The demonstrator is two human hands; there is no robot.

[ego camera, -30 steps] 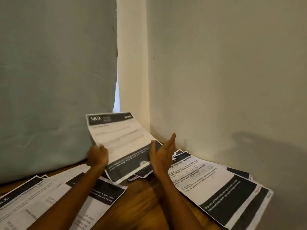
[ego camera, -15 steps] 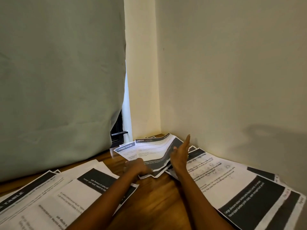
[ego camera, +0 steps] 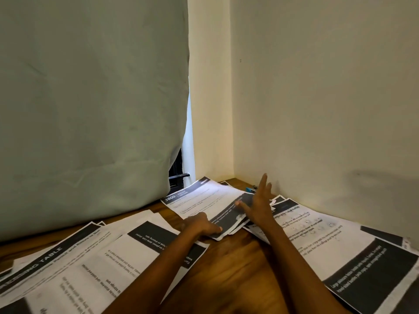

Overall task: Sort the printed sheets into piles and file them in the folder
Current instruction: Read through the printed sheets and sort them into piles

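Sheet marked 3800 [ego camera: 205, 201]: lies flat on top of a small pile in the far corner of the wooden worktop [ego camera: 229, 264], its near dark band under both hands.
Left grip [ego camera: 200, 225]: fingers curled, thumb pressed on the near edge of that pile — the sheet's corner is pinched there.
Right grip [ego camera: 257, 206]: fingers spread wide, nothing held; the thumb rests on the sheet's dark band, the other fingers lift off it, pointing at the wall.
Right of the right grip: a fanned pile of printed sheets [ego camera: 340, 245] along the cream wall [ego camera: 317, 98], passing under the forearm.
Left of the left grip: a wider spread of sheets [ego camera: 95, 257] — one headed "TABLE".
Beyond the right grip: a small blue object [ego camera: 249, 189], too hidden to identify.
Behind the left spread: a pale green curtain [ego camera: 90, 98].
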